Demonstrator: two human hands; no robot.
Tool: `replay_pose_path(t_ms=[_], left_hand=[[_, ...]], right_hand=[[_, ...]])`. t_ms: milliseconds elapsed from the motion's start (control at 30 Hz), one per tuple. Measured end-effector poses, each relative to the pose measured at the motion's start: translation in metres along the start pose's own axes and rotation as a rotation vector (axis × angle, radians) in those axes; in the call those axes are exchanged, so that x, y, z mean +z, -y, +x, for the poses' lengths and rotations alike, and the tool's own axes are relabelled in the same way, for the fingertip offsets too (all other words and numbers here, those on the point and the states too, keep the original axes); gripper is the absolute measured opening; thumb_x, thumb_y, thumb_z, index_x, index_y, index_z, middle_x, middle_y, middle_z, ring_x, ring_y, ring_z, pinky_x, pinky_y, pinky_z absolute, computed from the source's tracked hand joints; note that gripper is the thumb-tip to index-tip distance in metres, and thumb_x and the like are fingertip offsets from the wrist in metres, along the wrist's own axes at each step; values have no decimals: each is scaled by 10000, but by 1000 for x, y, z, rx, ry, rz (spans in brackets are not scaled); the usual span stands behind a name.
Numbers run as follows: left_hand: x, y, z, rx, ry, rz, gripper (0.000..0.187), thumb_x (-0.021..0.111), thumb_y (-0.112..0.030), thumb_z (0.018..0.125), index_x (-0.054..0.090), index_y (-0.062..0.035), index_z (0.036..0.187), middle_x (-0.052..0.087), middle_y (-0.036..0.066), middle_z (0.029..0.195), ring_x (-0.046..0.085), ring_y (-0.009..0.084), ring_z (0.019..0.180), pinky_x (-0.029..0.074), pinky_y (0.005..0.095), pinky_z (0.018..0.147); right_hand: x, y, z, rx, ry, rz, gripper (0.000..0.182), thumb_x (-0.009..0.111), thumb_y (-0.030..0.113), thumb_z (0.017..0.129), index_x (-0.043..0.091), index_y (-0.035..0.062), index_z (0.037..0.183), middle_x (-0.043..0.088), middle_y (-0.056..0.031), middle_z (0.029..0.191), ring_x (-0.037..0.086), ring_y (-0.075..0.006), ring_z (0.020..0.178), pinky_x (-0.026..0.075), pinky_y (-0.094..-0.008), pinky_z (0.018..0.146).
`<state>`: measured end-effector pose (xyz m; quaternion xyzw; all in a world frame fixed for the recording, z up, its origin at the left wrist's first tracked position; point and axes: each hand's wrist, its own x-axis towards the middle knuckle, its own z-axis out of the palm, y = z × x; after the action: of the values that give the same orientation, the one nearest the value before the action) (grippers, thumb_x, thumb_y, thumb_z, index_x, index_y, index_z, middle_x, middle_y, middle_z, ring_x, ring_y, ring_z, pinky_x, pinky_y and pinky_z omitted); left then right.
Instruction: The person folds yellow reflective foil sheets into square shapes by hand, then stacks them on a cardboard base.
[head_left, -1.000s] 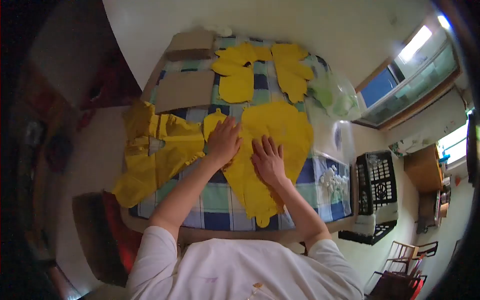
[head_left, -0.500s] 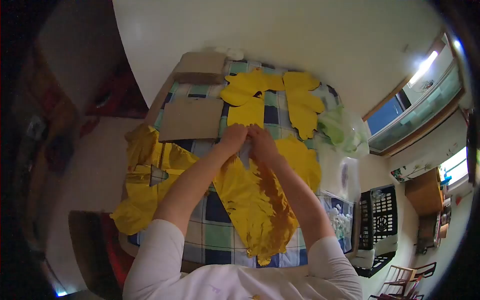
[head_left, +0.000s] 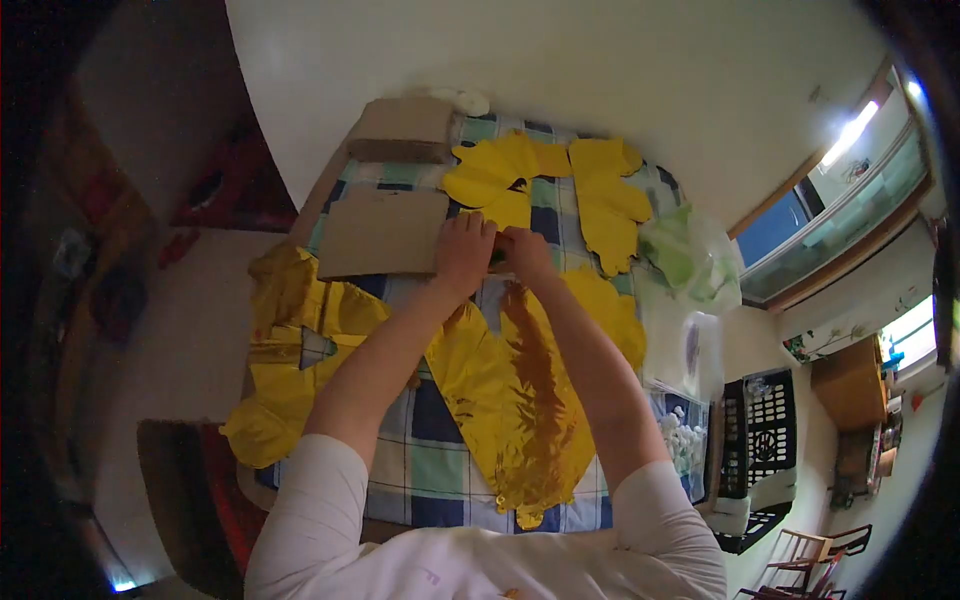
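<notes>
Flat, shiny yellow foil pieces with scalloped edges lie over a checked cloth. My left hand [head_left: 465, 252] has its fingers bent over the near end of the upper middle foil piece [head_left: 495, 170], gripping it. Close beside it, my right hand [head_left: 527, 256] is closed on the same end. A small dark and orange gap shows between the hands; my fingers hide the edge there. Below my hands a long crinkled foil piece [head_left: 475, 410] spreads toward me. More foil lies at the left [head_left: 275, 400], and another piece [head_left: 607, 205] at the upper right.
Brown cardboard [head_left: 385, 232] lies left of my hands, with a cardboard box [head_left: 403, 128] behind it. Clear plastic bags [head_left: 690, 260] rest along the right edge of the checked cloth [head_left: 425, 450]. A black crate [head_left: 765, 440] stands beyond it, right.
My left hand has shifted forward and slightly left over the foil. My right hand has moved a little right and forward, so the hands are slightly farther apart.
</notes>
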<state>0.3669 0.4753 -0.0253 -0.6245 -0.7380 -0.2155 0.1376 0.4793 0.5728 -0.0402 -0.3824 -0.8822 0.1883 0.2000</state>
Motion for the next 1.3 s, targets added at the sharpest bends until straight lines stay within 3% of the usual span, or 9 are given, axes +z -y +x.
replay_pose_path(t_ms=[200, 333, 500, 600, 733, 900, 1000, 1100, 1300], left_hand=[[17, 8, -11, -5, 17, 107, 238, 597, -168, 823, 570, -85, 1044, 495, 114, 1076, 449, 273, 1066, 371, 433, 898], [13, 7, -11, 13, 230, 149, 300, 598, -209, 846, 543, -93, 1117, 451, 113, 1179, 427, 302, 1104, 371, 438, 903], [9, 4, 1, -142, -16, -163, 373, 643, -143, 803, 507, -76, 1144, 429, 128, 1223, 386, 330, 1181, 364, 450, 929], [4, 10, 4, -69, -175, -244, 341, 659, -110, 781, 527, -64, 1091, 425, 133, 1229, 368, 339, 1205, 356, 461, 942], [2, 18, 1, 22, -112, -141, 233, 660, -97, 776, 584, -65, 995, 439, 134, 1226, 379, 350, 1183, 358, 473, 932], [3, 18, -3, -42, -86, -366, 136, 657, -69, 767, 626, -49, 898, 547, 119, 1039, 465, 319, 1061, 371, 472, 920], [7, 20, -2, -31, -66, -358, 116, 655, -71, 769, 632, -37, 878, 569, 114, 939, 498, 308, 991, 395, 465, 882], [14, 25, 1, 31, -100, -316, 109, 665, -99, 772, 620, -22, 835, 563, 120, 888, 506, 311, 952, 414, 457, 823], [5, 21, 8, -42, -52, -406, 218, 698, -161, 757, 547, -7, 725, 529, 138, 820, 503, 326, 864, 412, 469, 760]], right_hand=[[1, -10, 9, -8, -58, 77, 220, 582, 229, 783, 640, 19, 812, 615, -208, 764, 570, -432, 757, 471, -455, 655], [-16, -3, 12, 87, -130, 294, 269, 604, 274, 794, 650, 15, 851, 626, -180, 743, 602, -350, 690, 460, -410, 627], [-20, -2, 16, 66, -189, 413, 297, 595, 293, 836, 660, 12, 909, 639, -114, 714, 609, -217, 651, 458, -361, 625], [-27, 3, 12, 161, -28, 349, 293, 589, 271, 844, 672, 0, 916, 670, -166, 812, 641, -302, 741, 472, -395, 666], [2, -30, 20, 144, -211, 374, 305, 567, 275, 856, 651, -14, 903, 662, -173, 798, 634, -308, 727, 466, -404, 657], [-3, -37, 25, 155, -373, 521, 267, 542, 231, 875, 620, -20, 918, 642, -172, 753, 614, -325, 686, 454, -406, 622], [-7, -35, 26, 79, -306, 387, 241, 538, 211, 883, 615, -12, 934, 638, -171, 752, 607, -322, 675, 451, -397, 612], [-18, -24, 17, 44, -243, 378, 271, 536, 233, 885, 594, -32, 894, 617, -110, 712, 572, -178, 669, 444, -326, 632], [-32, 4, -2, 62, -68, 338, 261, 578, 238, 863, 596, -14, 930, 663, -147, 810, 644, -264, 768, 477, -357, 655]])
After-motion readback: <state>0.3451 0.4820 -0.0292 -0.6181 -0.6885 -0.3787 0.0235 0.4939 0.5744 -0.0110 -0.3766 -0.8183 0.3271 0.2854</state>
